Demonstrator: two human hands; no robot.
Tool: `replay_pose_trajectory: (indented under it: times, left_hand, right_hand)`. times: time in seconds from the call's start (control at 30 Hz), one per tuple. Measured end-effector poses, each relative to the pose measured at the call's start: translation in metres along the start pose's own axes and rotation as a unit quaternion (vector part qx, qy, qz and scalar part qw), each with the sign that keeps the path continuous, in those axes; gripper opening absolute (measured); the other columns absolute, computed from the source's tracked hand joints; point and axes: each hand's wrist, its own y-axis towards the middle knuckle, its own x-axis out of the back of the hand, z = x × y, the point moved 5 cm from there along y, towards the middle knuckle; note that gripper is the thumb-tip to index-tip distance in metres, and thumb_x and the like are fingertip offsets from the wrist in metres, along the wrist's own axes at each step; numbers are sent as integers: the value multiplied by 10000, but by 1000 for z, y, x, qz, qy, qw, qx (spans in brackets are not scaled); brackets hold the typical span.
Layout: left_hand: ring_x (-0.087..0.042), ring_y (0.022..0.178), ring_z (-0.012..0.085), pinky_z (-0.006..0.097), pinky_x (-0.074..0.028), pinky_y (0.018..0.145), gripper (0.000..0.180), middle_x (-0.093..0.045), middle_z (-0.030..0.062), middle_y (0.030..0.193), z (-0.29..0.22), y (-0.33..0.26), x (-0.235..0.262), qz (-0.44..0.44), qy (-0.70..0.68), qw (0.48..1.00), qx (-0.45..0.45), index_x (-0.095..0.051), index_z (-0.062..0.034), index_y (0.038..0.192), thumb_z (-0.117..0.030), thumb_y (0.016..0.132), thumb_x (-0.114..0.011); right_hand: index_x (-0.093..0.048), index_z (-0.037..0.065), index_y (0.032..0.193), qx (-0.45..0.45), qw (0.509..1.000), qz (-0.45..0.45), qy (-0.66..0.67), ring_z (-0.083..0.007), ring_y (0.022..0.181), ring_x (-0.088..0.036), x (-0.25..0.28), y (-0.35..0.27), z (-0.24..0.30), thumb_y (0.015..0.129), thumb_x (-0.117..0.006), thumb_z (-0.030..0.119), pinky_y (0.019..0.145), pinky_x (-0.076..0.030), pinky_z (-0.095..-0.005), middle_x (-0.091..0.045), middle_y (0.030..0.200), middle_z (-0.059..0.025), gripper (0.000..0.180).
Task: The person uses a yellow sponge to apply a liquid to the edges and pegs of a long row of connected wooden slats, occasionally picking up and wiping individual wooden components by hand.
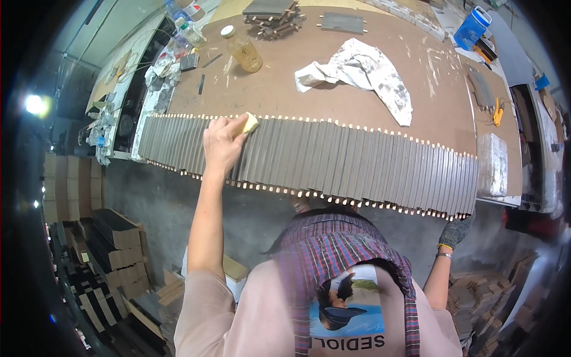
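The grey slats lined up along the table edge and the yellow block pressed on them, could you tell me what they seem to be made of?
The grey slats look like wood with a matt grey stain: pale bare pegs protrude at both ends. The yellow block under the left hand seems to be a soft sponge, though foam or a sanding pad is possible.

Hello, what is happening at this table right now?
A person stands at a brown workbench. The left hand presses a small yellow sponge onto a long row of grey wooden slats lying side by side along the near edge. The right hand, in a dark glove, hangs below the table edge, holding nothing visible. Behind the slats lie a stained white rag and a bottle of yellowish liquid.
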Motion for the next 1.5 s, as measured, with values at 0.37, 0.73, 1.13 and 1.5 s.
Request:
replay_pose_trajectory:
  times: [0.37,0.73,1.13,1.5]
  left_hand:
    - [-630,1001,309,428,-517,912,399,-705,93,1014,2,9,1,40,26,998,34,-760,-175,1203,-153,806,-789]
    - [-604,1066,297,385,-500,963,492,-702,90,1136,5,-9,15,0,-94,996,-4,-721,-105,1244,1,766,-773]
    - [-599,1003,280,382,-499,948,444,-707,62,1046,4,-81,79,260,-46,964,25,-777,-97,1133,49,715,-739]
    - [-595,1057,271,379,-499,963,451,-715,59,1069,-7,-85,53,236,-99,967,8,-768,-109,1148,24,718,-745]
  right_hand:
    - [-423,-83,1480,8,999,-9,-50,-329,1373,-499,-6,0,-25,952,-522,22,1178,-361,-384,-516,1488,-228,548]
    - [-441,-51,1467,5,999,-4,44,-293,1338,-524,-5,0,-15,989,-503,69,1163,-377,-385,-537,1462,-180,497]
    - [-402,-81,1490,1,1000,-14,-28,-335,1390,-490,-4,-6,-29,971,-506,42,1178,-355,-410,-504,1506,-226,543]
    - [-446,-56,1465,10,1000,6,-29,-380,1353,-512,6,1,9,978,-536,116,1150,-379,-426,-546,1453,-235,525]
